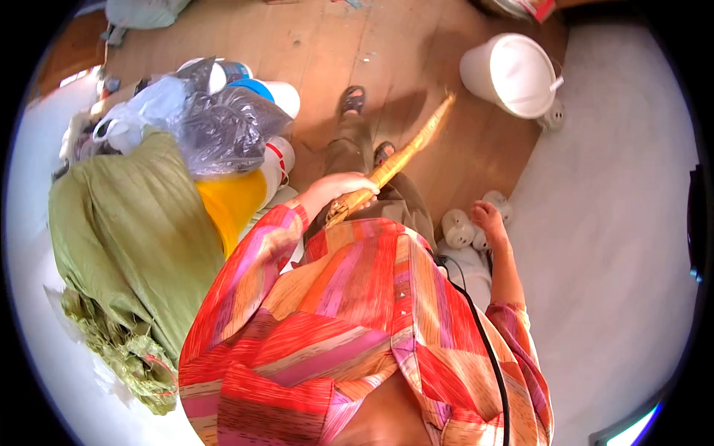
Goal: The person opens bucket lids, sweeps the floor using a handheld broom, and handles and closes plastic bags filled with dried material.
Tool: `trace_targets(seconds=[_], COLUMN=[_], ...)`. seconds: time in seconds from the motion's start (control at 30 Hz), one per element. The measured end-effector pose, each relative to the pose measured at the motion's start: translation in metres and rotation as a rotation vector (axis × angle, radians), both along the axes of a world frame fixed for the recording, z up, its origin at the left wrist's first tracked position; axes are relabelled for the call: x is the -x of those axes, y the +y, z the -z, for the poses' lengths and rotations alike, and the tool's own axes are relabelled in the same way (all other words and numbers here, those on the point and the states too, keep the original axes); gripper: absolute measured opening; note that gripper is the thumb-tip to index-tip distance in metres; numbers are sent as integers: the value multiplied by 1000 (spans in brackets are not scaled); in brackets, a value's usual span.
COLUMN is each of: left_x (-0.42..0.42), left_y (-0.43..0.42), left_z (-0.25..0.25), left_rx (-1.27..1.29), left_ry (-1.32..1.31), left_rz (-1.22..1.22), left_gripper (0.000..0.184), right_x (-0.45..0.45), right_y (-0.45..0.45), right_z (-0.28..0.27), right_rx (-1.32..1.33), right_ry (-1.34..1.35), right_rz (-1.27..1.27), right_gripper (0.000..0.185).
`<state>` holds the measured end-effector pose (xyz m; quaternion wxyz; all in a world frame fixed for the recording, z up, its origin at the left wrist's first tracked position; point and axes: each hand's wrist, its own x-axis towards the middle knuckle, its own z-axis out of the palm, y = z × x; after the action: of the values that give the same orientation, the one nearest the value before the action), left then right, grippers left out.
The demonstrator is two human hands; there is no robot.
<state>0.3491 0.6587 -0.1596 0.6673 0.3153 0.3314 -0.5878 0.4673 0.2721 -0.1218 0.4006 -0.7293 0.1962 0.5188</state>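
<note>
My left hand (348,190) is closed around the thick end of a long, tapered, golden-yellow bundle (405,156). It looks wrapped along its length, but its exact kind I cannot make out. The thin end points up and to the right, over the floor beyond my feet. My right hand (489,220) hangs at my right side with its fingers loosely bent and apart, and nothing shows in it. Close by are several white rounded objects (457,228) with small dark holes. A black cable (480,320) runs down my striped shirt.
A white bucket (483,67) lies tipped on the wooden floor (327,37), toward the upper right. On the left are a large green sack (126,223), a dark plastic bag (230,126), and a yellow container (234,204). A pale wall (617,186) rises on the right.
</note>
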Motion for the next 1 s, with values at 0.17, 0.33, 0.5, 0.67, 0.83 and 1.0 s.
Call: trace_targets(seconds=[0.17,0.33,0.5,0.67,0.83,1.0], left_x=[0,16,25,-4,-12,14], left_y=[-52,-69,-19,128,212,204], left_z=[46,89,138,97,75,37], left_rx=[122,138,4,-220,-394,-160], left_ry=[9,-36,-137,-63,-172,-91], left_rz=[256,345,309,97,101,42], left_gripper=[26,29,32,38,34,56], right_x=[107,186,202,212,243,274], right_y=[-104,-126,-65,-3,38,91], right_z=[-12,-32,-48,-41,-12,-12], right_rx=[197,301,158,23,-29,14], right_ry=[104,137,117,16,-11,72], right_rz=[331,591,620,642,694,790], right_gripper=[34,30,24,21,17,21])
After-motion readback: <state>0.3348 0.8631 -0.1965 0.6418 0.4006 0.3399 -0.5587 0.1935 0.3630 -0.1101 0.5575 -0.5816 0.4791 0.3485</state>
